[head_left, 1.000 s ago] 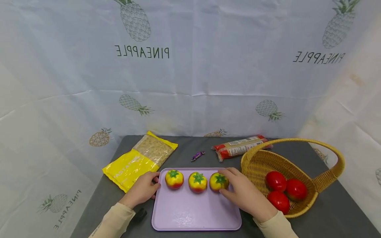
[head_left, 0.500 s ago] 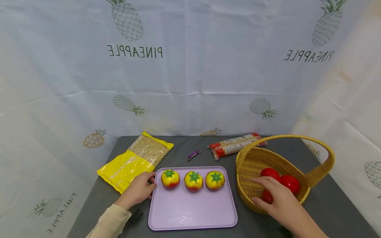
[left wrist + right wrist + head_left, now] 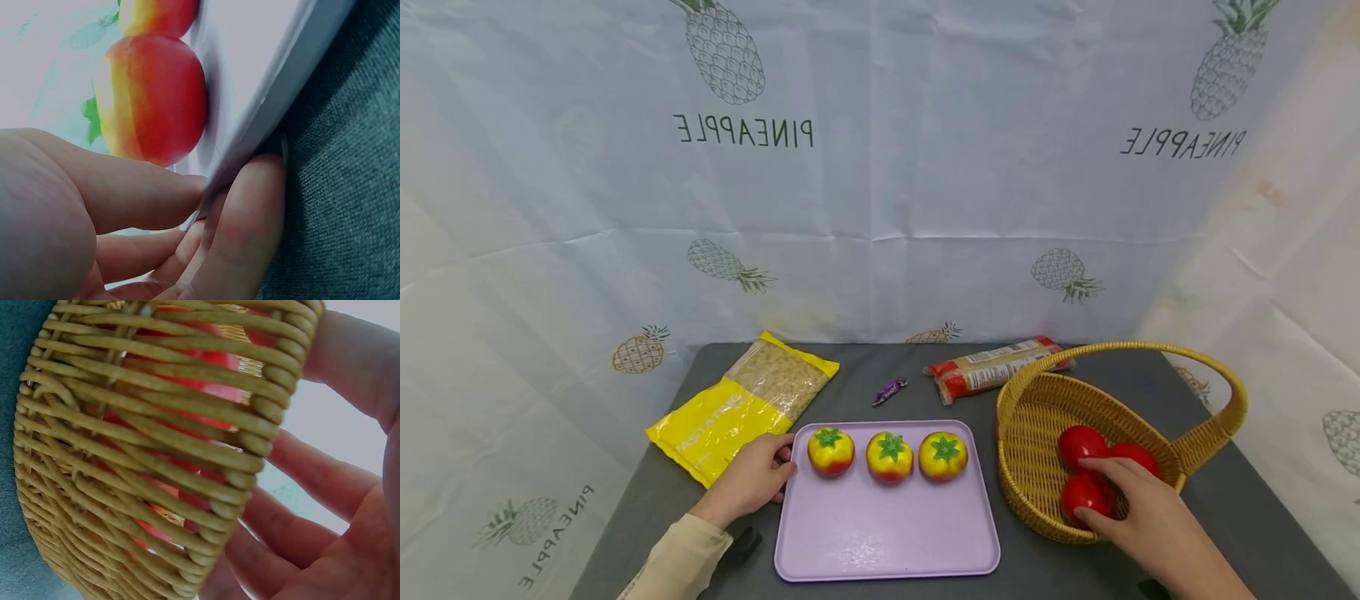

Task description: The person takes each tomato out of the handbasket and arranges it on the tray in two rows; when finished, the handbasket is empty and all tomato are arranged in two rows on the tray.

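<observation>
Hands are apart: the left hand (image 3: 747,485) pinches the lilac tray (image 3: 887,542) edge, while the right hand (image 3: 1150,521) cups the nearest red tomato (image 3: 1084,493) inside the wicker basket (image 3: 1037,417); it looks smooth, light and slippery, best gripped around its widest part.

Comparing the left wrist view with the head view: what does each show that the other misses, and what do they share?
Only the left wrist view shows the left hand pinching the tray edge, thumb on top and fingers beneath. Only the head view shows the right hand on a red tomato in the wicker basket, the yellow packet and the red packet. Both show the purple tray and its leftmost yellow-red tomato.
</observation>
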